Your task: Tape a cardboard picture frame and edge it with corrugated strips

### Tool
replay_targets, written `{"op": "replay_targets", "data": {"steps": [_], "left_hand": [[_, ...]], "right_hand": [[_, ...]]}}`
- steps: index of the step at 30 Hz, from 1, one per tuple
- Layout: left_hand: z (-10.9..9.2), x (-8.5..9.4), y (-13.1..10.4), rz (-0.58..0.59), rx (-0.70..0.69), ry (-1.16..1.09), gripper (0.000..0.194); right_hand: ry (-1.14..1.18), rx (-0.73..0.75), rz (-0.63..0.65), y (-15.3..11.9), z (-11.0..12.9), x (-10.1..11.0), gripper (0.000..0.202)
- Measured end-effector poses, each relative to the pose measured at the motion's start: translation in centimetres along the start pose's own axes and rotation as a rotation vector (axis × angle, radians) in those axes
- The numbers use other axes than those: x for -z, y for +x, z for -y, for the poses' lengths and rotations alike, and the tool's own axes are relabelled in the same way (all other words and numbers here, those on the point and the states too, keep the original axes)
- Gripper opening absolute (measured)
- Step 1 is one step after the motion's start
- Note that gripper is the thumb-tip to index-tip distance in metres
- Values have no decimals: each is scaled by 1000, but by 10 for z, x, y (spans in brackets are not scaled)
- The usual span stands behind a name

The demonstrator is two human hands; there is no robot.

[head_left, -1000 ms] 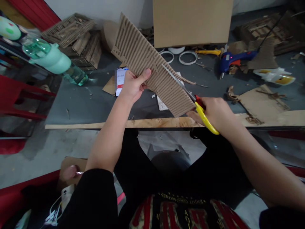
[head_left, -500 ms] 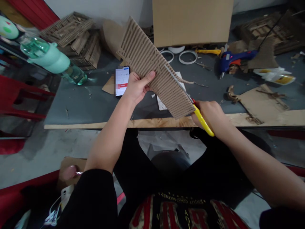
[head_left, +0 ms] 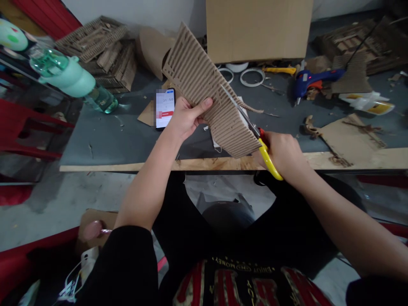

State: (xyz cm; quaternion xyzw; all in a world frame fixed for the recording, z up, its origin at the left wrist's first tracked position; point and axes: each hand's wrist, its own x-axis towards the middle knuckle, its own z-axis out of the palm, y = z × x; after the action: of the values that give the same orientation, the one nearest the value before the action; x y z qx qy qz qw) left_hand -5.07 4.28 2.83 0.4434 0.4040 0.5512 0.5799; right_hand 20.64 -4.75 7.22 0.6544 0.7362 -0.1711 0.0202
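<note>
The ridged cardboard sheet (head_left: 196, 74) sits farther right than it does a second ago, and the left hand (head_left: 188, 119) has shifted along with it. From where I stand, the right hand (head_left: 283, 151) is nearest the sheet's lower right corner, its fingers wrapped round the smooth yellow-and-red handles of the scissors (head_left: 270, 161). The metal blades lie along the sheet's long right edge; how far they gape I can't tell. At the sheet's left edge the other hand pinches it, thumb flat on the ribs, fingers curled underneath, so the sheet hangs tilted above the grey surface (head_left: 127, 136).

To cut cleanly here, I'd keep the blades parallel to that long edge, grip lightly so the flutes don't crush, and keep the thumb well off the line. Short, even bites should suit card this coarse and bumpy.

Just past the sheet's right edge, a thin, rough strip (head_left: 255, 109) curls outward. Left of the sheet lies a glossy phone (head_left: 165, 114). Beyond its right edge are a hard plastic glue gun (head_left: 301, 87) and a thin white ring (head_left: 241, 77); behind it all stands a plain, smooth cardboard panel (head_left: 259, 32).
</note>
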Motion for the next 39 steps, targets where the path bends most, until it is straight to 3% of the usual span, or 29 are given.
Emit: {"op": "replay_targets", "data": {"steps": [12,21,30,35,39], "left_hand": [[3,-9,-6,33,34,22,32],[2,-10,-7,15,38,16,26],[4,-17,-18,103,62,14,42],[7,-21,-20,93,25,22,45],[8,-21,-19,79,4,18,47]], "right_hand": [[-14,9,90,3,1,1,26],[-29,-3,40,5,-3,-7,21],[-29,-20,49,-2,3,7,23],[25,10,38,4,-4,1,12],[58,78,-16,9,-11,-11,20]]}}
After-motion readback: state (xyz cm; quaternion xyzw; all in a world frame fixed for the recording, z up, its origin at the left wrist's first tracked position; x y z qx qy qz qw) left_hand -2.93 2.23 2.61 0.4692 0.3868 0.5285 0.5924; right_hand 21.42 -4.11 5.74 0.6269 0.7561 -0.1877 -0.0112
